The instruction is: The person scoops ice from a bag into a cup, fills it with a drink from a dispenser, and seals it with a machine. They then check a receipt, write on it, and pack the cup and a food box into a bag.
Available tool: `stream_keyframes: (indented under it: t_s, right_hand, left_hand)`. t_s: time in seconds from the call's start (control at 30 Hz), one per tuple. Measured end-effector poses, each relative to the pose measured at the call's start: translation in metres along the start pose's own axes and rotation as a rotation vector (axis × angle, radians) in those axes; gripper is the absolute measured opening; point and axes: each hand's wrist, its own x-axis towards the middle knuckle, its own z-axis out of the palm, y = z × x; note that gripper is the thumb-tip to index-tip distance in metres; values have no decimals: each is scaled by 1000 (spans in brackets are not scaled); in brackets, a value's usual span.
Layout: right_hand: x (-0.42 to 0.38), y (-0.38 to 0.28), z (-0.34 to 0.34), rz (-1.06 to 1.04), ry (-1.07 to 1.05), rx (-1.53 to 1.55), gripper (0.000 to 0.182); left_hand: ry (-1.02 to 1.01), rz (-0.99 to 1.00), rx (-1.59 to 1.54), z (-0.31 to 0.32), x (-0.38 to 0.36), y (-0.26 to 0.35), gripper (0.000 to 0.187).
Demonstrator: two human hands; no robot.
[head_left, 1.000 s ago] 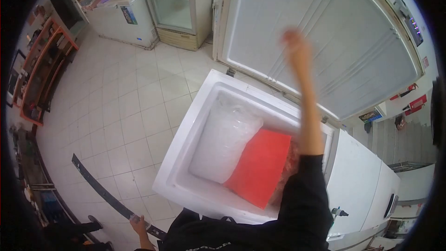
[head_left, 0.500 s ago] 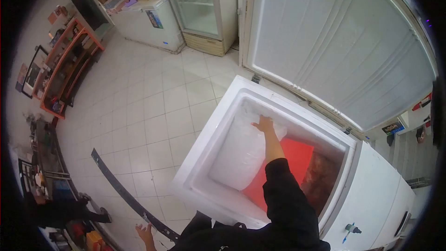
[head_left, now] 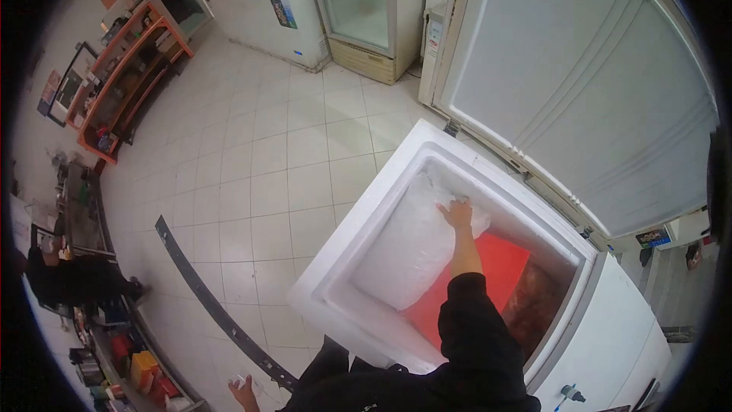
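Note:
Inside the open chest freezer (head_left: 347, 194) lies a bulky white plastic bag (head_left: 408, 248), its contents hidden. My right hand (head_left: 459, 215) rests on the bag's upper right part, fingers spread and not wrapped round anything. Beside the bag, under my forearm, is a flat red sheet or panel (head_left: 496, 263). Frosted reddish-brown contents (head_left: 537, 301) show at the right, too blurred to name. My left hand (head_left: 244, 394) is low at the bottom edge, outside the freezer, fingers apart. A faint clear patch by its fingertips cannot be made out. Near it runs a long dark strip with small holes (head_left: 213, 313).
The freezer's raised lid (head_left: 564, 84) stands at the upper right. A closed white lid section (head_left: 602, 343) adjoins the opening, with a small bottle-like object (head_left: 572, 393) on it. Farther off are a glass-door fridge (head_left: 358, 15), another chest freezer (head_left: 267, 23), orange shelves (head_left: 130, 76) and a person in black (head_left: 76, 278).
The view has shifted, moving the freezer slightly right in the picture. My right hand stays on the bag. My left hand sits slightly lower. The person at left has moved.

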Motion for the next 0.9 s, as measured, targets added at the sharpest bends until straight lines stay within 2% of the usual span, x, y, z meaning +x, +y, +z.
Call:
stream_keyframes:
  t_s: [0.13,0.2,0.3,0.4,0.47,0.53,0.6,0.67,0.73,0.8,0.9]
  right_hand:
    - [-19,-13,7,-6,148,28,64]
    - [-34,-22,6,-25,147,26,61]
    - [-59,-41,-5,-49,194,32,58]
    - [-88,-63,-28,-35,137,47,53]
    - [-103,-73,-32,-43,141,54,50]
    - [-117,-84,-33,-40,171,37,47]
    - [-131,-90,-36,-36,188,30,46]
    - [-142,-96,-43,-32,196,42,45]
    - [-151,-103,-49,-14,177,28,43]
    - [-156,-109,-57,-1,159,27,40]
    - [-180,-121,-68,-17,139,54,33]
  left_hand:
    - [-63,-16,-88,13,-7,4,80]
    - [-69,0,-88,21,5,5,76]
    - [-157,70,-236,33,10,49,77]
    - [-332,258,-396,46,20,98,77]
    - [-435,454,-407,59,24,138,78]
    - [-473,555,-432,74,21,175,79]
    - [-554,657,-271,79,-6,225,80]
    - [-759,867,-209,99,-17,253,79]
    - [-843,1352,-85,122,-42,289,77]
    - [-1203,1100,-118,130,-100,341,74]
    - [-1306,1578,24,167,-151,380,73]
